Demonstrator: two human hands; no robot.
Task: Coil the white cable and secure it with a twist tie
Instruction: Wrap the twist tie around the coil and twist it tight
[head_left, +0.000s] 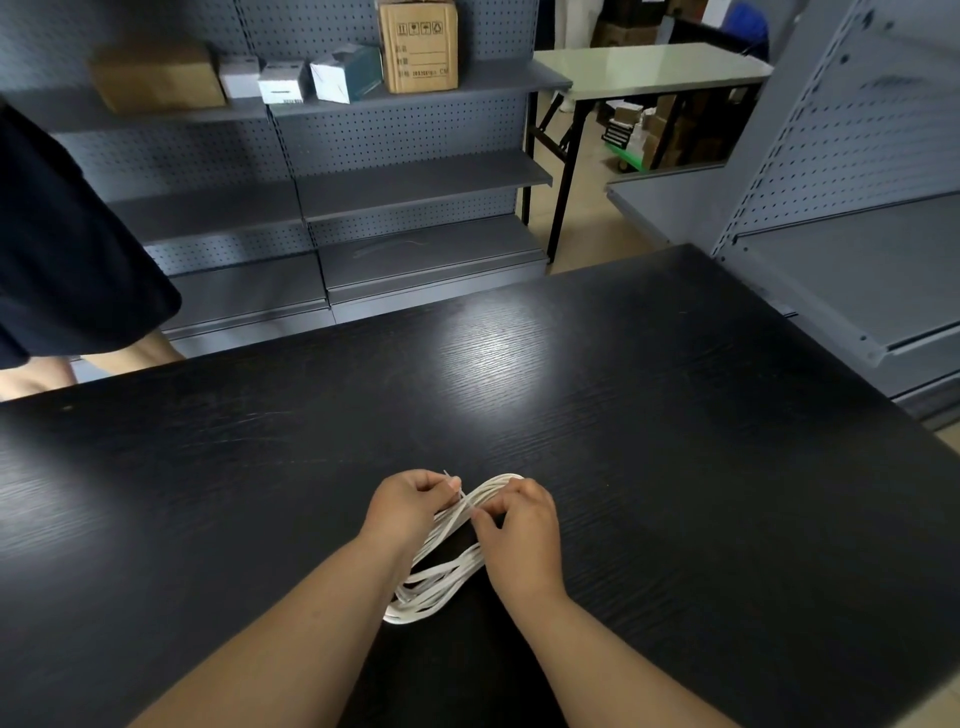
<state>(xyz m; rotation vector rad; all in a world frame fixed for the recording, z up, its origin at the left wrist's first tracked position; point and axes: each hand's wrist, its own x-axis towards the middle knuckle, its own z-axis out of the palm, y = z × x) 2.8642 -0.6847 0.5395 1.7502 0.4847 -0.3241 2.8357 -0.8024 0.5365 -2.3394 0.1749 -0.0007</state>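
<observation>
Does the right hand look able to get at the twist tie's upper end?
Probably yes. The twist tie crosses the white cable between the hands; the left hand pinches it near the top, tip poking free, nothing between. But the right hand pinches the lower end.

white cable (441, 587): thin, coiled in long loose loops, lying on the dark surface (675, 415) | twist tie (464, 498): thin, pale, crossing the coil's far part

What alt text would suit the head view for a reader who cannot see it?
The left hand and right hand pinch a thin twist tie across a coiled white cable on a black table. Grey shelving with boxes stands behind.
</observation>
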